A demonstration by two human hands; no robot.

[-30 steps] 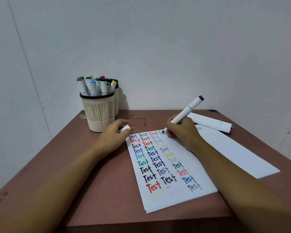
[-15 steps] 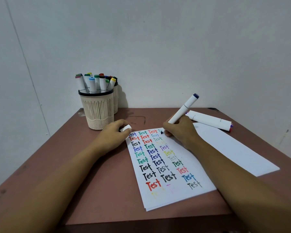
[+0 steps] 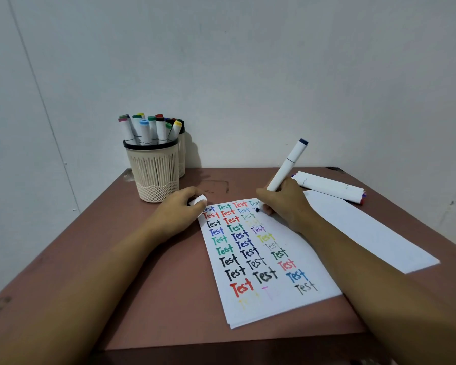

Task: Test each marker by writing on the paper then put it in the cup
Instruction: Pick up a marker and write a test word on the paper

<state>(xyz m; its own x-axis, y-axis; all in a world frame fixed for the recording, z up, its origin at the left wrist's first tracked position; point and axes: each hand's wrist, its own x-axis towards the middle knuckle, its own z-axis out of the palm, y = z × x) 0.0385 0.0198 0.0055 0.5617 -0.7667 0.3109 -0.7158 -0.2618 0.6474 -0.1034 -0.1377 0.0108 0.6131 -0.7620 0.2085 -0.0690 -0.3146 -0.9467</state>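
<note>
My right hand (image 3: 284, 204) grips a white marker (image 3: 287, 165) with a dark blue end cap, its tip touching the top right of the written paper (image 3: 263, 259). The sheet carries several coloured "Test" words in columns. My left hand (image 3: 179, 210) rests at the paper's top left corner and holds a small white marker cap (image 3: 198, 200). A cream ribbed cup (image 3: 153, 172) stands at the back left, holding several markers with coloured caps.
Two white markers (image 3: 329, 187) lie side by side at the back right of the brown table (image 3: 169, 299). A second blank sheet (image 3: 366, 230) lies right of my right forearm. Another cup (image 3: 181, 156) stands behind the first. Walls close off the back and left.
My right hand has shifted slightly left and down with the marker, whose top now stands more upright. My left hand has stayed in place with the cap.
</note>
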